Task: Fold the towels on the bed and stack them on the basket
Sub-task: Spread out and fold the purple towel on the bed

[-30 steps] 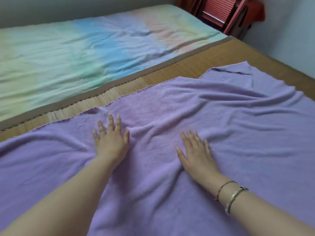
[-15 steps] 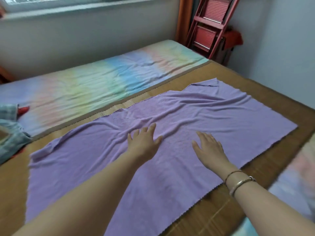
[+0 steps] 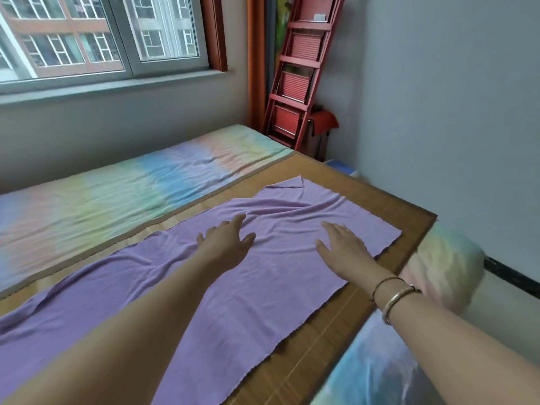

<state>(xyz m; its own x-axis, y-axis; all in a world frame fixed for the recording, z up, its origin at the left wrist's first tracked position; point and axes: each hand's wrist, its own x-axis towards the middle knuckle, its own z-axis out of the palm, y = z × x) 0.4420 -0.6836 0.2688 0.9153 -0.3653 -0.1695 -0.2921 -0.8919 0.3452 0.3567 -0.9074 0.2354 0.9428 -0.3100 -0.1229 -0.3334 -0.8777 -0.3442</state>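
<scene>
A large lilac towel (image 3: 263,287) lies spread lengthwise over a bamboo mat (image 3: 380,206) on the bed, still wrinkled, with its far right corner turned over. My left hand (image 3: 226,241) is flat over the towel's middle, fingers straight and spread. My right hand (image 3: 342,244) is flat near the towel's right end, fingers straight, with bracelets on the wrist. Neither hand grips the cloth. No basket is in view.
A pastel rainbow sheet (image 3: 117,194) covers the bed beyond the mat, under a window (image 3: 102,36). A red folding ladder (image 3: 295,74) leans in the corner. A rainbow-coloured pillow or bedding roll (image 3: 438,264) lies at the right edge against the wall.
The view has pulled back and lifted, now showing the whole right end of the towel, window and wall. Both hands have slid to the right over the towel, staying flat.
</scene>
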